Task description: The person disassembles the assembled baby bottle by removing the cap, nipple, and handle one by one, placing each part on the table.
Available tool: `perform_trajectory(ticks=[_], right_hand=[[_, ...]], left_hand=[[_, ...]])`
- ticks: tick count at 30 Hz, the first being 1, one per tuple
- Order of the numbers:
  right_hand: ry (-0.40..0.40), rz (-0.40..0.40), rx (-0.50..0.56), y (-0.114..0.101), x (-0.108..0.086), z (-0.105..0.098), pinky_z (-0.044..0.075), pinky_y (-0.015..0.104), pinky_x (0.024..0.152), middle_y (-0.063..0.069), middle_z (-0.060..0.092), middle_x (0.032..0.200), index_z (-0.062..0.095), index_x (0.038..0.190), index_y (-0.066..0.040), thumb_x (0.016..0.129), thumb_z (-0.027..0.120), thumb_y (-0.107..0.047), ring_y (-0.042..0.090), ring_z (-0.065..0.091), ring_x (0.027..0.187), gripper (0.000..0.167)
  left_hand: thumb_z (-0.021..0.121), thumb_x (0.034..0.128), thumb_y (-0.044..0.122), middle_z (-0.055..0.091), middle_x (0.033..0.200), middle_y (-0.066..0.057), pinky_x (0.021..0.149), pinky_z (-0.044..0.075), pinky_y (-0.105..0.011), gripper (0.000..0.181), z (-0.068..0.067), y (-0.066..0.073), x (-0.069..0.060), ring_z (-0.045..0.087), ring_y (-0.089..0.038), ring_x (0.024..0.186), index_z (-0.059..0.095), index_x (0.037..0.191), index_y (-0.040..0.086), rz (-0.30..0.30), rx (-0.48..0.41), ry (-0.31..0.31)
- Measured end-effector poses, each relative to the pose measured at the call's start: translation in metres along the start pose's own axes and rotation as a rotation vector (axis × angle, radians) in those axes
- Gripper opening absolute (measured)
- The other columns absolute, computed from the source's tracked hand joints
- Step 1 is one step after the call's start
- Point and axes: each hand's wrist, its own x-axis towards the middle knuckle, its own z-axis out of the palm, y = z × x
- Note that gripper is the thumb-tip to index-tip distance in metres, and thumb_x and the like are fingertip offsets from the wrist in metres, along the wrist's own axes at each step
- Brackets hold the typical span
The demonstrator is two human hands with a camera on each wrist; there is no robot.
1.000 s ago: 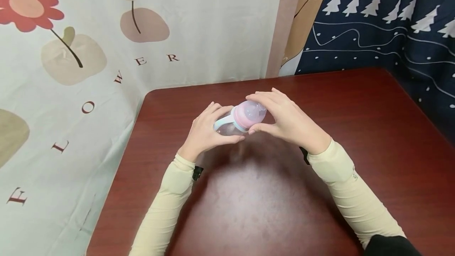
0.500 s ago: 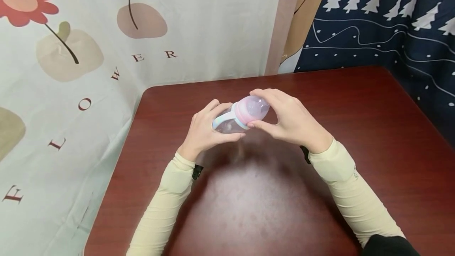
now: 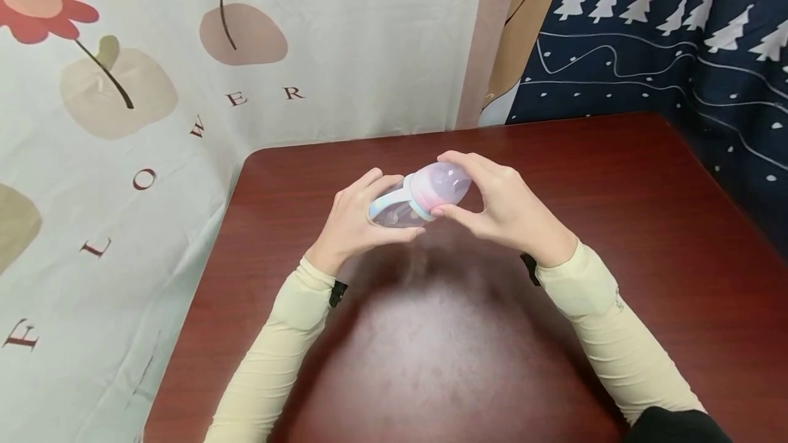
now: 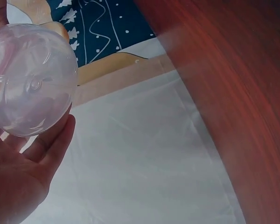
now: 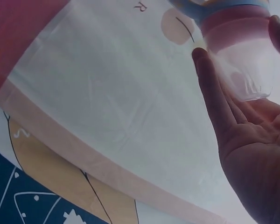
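Left hand (image 3: 353,221) first: I have it wrapped round the clear body of a baby bottle (image 3: 400,216), thumb along the near side and fingers over the far side. With my right hand (image 3: 514,214) I hold the other end, my thumb on the pink collar (image 3: 423,191) and my fingers arched over the clear domed cap (image 3: 452,182). The bottle lies tilted between my two hands, above the reddish-brown surface (image 3: 449,368), with its cap towards the right and slightly away from me. A pale blue and white handle (image 3: 390,202) curves along its side, just beside my left hand.

From my left wrist I see the round, see-through base face on, a small nub at its middle. From my right wrist the cap sits between thumb and fingertips, just in front of my palm.

I wear cream sleeves (image 3: 600,303) on both arms, with a bit of black strap (image 3: 337,292) showing at my left wrist. Behind the surface hangs a white cloth (image 3: 375,53) printed with flowers and letters; off to the right is a dark blue cloth (image 3: 615,63) with white trees.
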Motion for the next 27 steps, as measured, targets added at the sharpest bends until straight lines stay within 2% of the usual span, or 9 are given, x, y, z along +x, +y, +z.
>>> perform_trajectory(ticks=[9,14,19,23,27], right_hand=[[-0.002,0.061,0.028,-0.001,-0.011,0.005,0.058,0.043,0.097,0.013,0.069,0.134,0.059,0.142,0.000,0.084,0.093,-0.023,0.026,0.069,0.115,0.071],[0.042,0.131,0.028,0.004,-0.014,0.003,0.060,0.041,0.094,0.011,0.071,0.129,0.061,0.141,-0.003,0.082,0.094,-0.022,0.023,0.071,0.110,0.070],[0.014,0.152,0.087,0.005,-0.012,-0.009,0.060,0.039,0.095,0.009,0.071,0.133,0.062,0.144,-0.006,0.077,0.097,-0.018,0.022,0.071,0.114,0.076],[0.033,0.170,0.058,0.005,-0.012,-0.021,0.059,0.041,0.096,0.009,0.071,0.134,0.061,0.147,-0.008,0.078,0.097,-0.016,0.024,0.072,0.113,0.078],[0.065,0.217,0.001,0.012,-0.017,-0.032,0.056,0.021,0.097,0.011,0.070,0.134,0.060,0.149,-0.010,0.080,0.095,-0.014,0.027,0.073,0.110,0.078]], left_hand=[[0.093,0.0692,0.053,0.059,0.092,0.008,0.067,0.051,-0.035,0.062,0.004,0.003,-0.010,0.058,-0.008,0.080,0.074,0.116,0.018,-0.031,0.003,-0.016],[0.091,0.0724,0.056,0.060,0.093,0.007,0.068,0.051,-0.035,0.061,0.014,0.002,-0.005,0.058,-0.009,0.080,0.073,0.116,0.018,-0.039,0.001,-0.014],[0.092,0.0708,0.056,0.059,0.093,0.008,0.068,0.050,-0.035,0.062,0.017,0.001,-0.007,0.058,-0.008,0.081,0.074,0.117,0.019,-0.072,-0.025,-0.006],[0.093,0.0703,0.056,0.058,0.093,0.008,0.070,0.050,-0.036,0.063,0.014,-0.001,-0.011,0.058,-0.009,0.082,0.074,0.118,0.019,-0.098,-0.021,-0.007],[0.091,0.0716,0.058,0.058,0.095,0.009,0.073,0.049,-0.041,0.062,0.009,-0.001,-0.014,0.058,-0.008,0.084,0.073,0.119,0.021,-0.137,-0.015,-0.032]])
